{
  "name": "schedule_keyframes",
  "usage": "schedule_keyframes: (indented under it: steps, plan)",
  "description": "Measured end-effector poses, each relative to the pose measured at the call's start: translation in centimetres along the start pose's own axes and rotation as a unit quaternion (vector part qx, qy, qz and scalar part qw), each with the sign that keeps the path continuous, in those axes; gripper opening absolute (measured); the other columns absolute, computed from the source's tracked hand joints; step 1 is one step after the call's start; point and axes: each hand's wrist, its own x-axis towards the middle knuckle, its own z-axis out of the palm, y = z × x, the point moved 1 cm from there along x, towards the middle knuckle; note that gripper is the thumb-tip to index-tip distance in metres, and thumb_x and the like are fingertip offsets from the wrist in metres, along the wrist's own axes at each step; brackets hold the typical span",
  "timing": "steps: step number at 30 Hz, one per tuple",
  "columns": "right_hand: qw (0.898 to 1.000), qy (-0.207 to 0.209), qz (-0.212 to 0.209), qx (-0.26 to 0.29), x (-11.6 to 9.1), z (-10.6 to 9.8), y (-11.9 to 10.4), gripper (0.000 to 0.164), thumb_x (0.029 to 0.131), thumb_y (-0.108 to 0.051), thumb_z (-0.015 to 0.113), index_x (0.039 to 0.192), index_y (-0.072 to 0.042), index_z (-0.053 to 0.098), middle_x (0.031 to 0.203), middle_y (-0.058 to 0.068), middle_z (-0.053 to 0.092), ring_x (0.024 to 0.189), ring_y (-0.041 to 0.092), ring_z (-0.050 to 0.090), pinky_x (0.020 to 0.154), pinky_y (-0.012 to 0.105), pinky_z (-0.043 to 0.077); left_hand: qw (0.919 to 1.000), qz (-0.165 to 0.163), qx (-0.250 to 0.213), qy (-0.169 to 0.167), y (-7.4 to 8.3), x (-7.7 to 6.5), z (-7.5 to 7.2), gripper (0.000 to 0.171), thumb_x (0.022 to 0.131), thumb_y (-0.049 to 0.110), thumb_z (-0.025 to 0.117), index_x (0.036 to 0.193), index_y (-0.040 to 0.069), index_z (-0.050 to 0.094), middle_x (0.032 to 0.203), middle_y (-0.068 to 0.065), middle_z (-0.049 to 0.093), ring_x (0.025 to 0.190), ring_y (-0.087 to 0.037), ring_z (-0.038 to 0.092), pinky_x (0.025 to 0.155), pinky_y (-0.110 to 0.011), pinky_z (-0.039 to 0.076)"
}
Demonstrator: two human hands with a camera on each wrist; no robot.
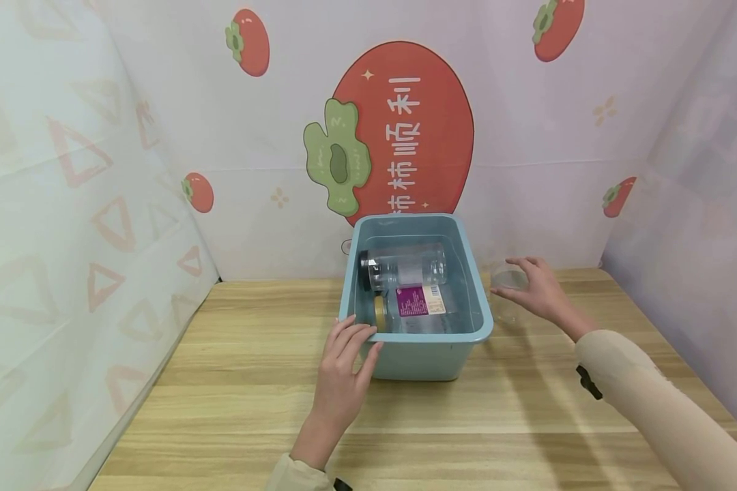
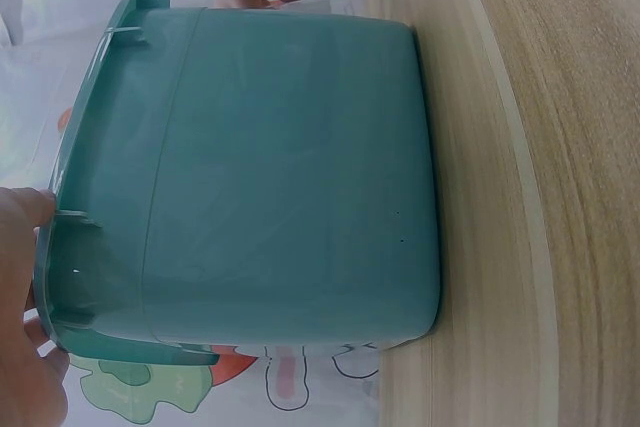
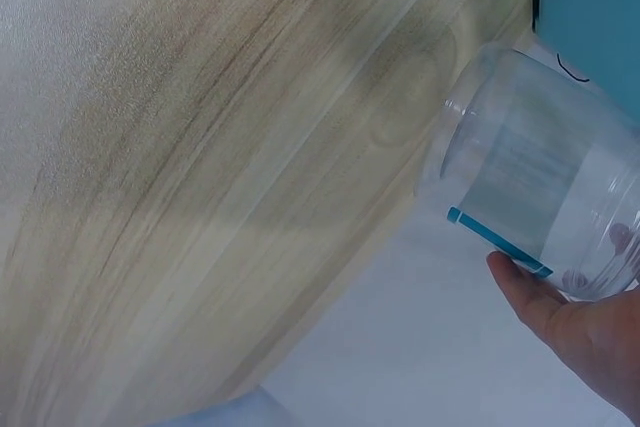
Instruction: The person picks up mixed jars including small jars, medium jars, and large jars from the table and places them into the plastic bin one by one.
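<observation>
A blue plastic basin [image 1: 417, 360] stands upright on the table. My left hand [image 1: 340, 375] grips its near left rim, fingers over the edge and thumb outside. Just right of the basin, my right hand [image 1: 542, 293] holds a clear plastic jar [image 3: 530, 172] between fingers and thumb, near its upper end. That jar has a pale label with a teal strip [image 3: 500, 244]. Inside the basin lie a clear jar with a black lid [image 1: 364, 271] and, nearer me, another jar with a yellow lid [image 1: 379, 314] and a purple-and-white label [image 1: 420, 301].
Under everything is a wood-grain table [image 1: 239, 402]. A white cloth backdrop [image 1: 270, 239] printed with red persimmons rises behind the basin, and more cloth hangs at the left and right sides.
</observation>
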Motion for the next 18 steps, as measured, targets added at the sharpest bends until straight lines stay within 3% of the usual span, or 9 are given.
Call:
schedule_keyframes:
  steps: [18]
  plan:
    - [1.0,-0.021,0.006,-0.001,0.07,-0.87,-0.63,0.077,0.095,-0.032,0.08,0.149,0.01,0.046,0.151,0.045,0.035,0.14,0.063,0.033,0.109,0.084,0.037,1.0,0.003,-0.001,0.0,0.03,0.02,-0.05,0.028,0.088,0.002,0.083,0.114,0.0,0.074,0.112,-0.012,0.074,0.126,-0.039,0.062,0.113,-0.07,0.045]
